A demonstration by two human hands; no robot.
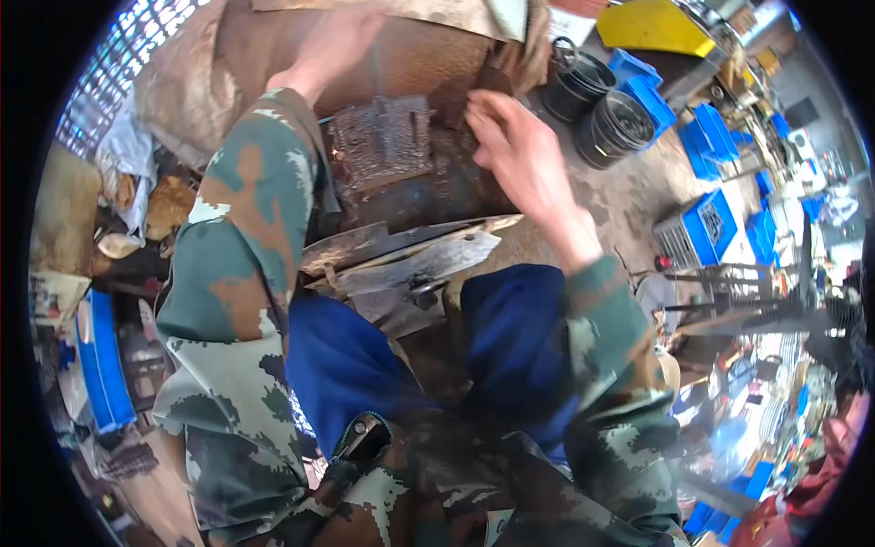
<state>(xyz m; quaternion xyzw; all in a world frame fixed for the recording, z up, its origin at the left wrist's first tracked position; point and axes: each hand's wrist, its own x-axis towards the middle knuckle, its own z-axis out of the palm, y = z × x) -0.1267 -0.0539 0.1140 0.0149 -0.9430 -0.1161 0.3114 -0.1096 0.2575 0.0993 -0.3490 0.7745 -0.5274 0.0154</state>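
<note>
A squarish metal block [381, 141], dark and covered in oily chips or grit, lies on a brown, grimy work surface [392, 201] in front of me. A blurred grey upright rod [377, 77] stands at the block's far side; its kind is unclear. Beyond the block, to the left of the rod, my left hand [333, 50] reaches out, smeared by motion, its fingers hard to read. My right hand [524, 155] is at the block's right, fingers curled together beside a rusty brown piece [451, 100]. Whatever it may grip is hidden.
Worn boards and metal strips [410, 255] lie along the near edge, above my knees. Two black buckets [615, 128] stand at the right, with blue crates [709, 223] farther out. A yellow panel [656, 25] is at the far right; cloth [128, 155] hangs at the left.
</note>
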